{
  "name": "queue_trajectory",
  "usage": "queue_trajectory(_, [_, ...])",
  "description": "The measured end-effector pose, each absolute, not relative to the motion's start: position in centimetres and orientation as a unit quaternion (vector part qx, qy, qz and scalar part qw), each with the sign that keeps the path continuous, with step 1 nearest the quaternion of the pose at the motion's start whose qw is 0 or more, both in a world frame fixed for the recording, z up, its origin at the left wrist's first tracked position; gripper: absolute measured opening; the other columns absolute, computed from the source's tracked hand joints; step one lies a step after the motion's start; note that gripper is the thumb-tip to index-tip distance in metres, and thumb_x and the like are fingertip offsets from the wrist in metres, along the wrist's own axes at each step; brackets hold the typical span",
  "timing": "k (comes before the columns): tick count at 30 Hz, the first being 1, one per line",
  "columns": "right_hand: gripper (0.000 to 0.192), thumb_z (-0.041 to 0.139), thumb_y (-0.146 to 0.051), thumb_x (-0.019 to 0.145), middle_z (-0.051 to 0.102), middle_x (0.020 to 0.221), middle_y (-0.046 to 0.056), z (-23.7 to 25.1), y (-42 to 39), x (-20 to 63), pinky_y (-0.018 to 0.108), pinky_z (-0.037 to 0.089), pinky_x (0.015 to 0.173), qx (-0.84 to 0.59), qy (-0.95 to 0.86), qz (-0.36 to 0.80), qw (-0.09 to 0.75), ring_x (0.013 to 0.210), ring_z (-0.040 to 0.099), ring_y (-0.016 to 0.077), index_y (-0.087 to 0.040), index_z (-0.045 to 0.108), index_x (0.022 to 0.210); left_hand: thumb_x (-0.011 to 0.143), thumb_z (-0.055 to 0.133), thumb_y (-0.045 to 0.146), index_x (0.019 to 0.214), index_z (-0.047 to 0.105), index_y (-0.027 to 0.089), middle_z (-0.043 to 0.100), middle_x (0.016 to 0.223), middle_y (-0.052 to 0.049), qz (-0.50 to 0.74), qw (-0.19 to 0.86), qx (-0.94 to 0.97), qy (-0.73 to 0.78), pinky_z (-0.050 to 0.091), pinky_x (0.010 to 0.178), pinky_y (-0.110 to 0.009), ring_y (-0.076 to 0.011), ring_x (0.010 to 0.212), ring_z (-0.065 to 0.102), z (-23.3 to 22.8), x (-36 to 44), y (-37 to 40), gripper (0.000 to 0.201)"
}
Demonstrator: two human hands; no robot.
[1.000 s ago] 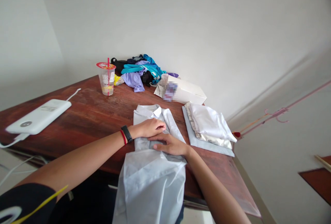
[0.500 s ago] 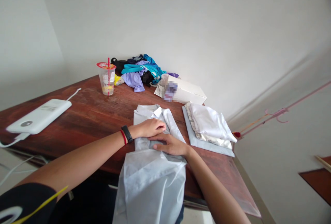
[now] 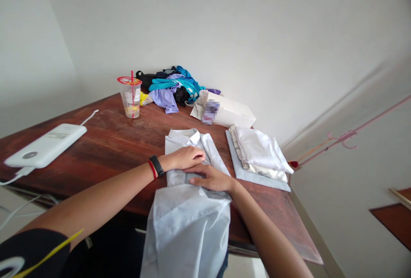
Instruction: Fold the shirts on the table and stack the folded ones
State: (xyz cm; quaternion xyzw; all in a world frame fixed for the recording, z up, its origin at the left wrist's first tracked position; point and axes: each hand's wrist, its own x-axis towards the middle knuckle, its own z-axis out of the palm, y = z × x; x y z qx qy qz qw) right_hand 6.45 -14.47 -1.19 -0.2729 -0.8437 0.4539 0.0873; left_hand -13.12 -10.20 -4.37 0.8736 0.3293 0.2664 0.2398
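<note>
- I see the white shirt (image 3: 192, 222) on the brown counter (image 3: 141, 141), its collar at the far end and its bottom hanging over the near edge.
- My left hand (image 3: 184, 158) lies on the shirt with curled fingers; I can't tell if they pinch any cloth.
- My right hand (image 3: 213, 178) lies just beside it, fingers out straight and thumb apart, on the shirt too.
- I see folded clothes (image 3: 261, 147) to the right, near a white box (image 3: 236, 112).
</note>
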Motion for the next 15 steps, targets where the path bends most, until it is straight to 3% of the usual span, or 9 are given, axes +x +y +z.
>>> queue_trajectory(15, [0.043, 0.062, -0.046, 0.1, 0.07, 0.138, 0.006, -1.34, -14.57, 6.28, 0.038, 0.046, 0.112, -0.273, -0.858, 0.424, 0.102, 0.126, 0.065, 0.0259, -0.024, 0.07, 0.137, 0.103, 0.051, 0.029, 0.094, 0.072, 0.018, 0.075, 0.098, -0.006, 0.262, 0.227, 0.879, 0.328, 0.045, 0.079, -0.028, -0.0205, 0.089, 0.067, -4.45, -13.03, -10.16, 0.025])
